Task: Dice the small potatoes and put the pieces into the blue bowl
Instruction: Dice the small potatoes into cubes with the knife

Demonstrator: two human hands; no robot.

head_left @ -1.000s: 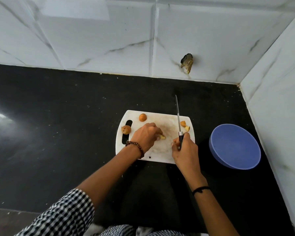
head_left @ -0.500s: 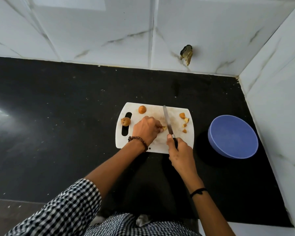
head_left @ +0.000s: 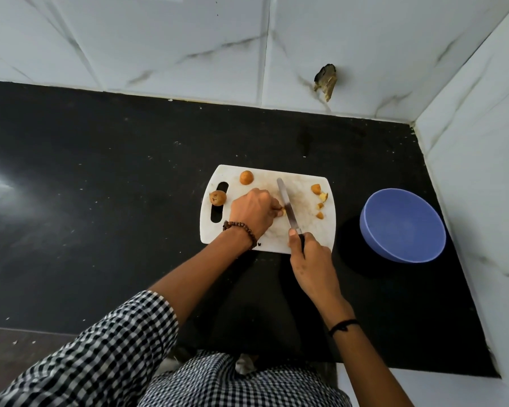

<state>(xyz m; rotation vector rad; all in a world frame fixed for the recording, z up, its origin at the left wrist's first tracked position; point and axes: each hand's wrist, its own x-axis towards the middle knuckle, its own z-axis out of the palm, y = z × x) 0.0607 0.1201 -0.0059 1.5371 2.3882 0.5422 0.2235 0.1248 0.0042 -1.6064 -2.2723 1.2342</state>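
Swung leftward, slim steel knife [head_left: 285, 204] clamped in right grip [head_left: 310, 259]; left grip [head_left: 252, 214] pinches potato [head_left: 282, 212].

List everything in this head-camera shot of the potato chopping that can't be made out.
1. Head view: the potato piece being cut is mostly covered by the left hand, so its shape is hidden.
2. Head view: the knife handle is wrapped inside the right hand.
3. Head view: the dark object on the wall is too small to identify.
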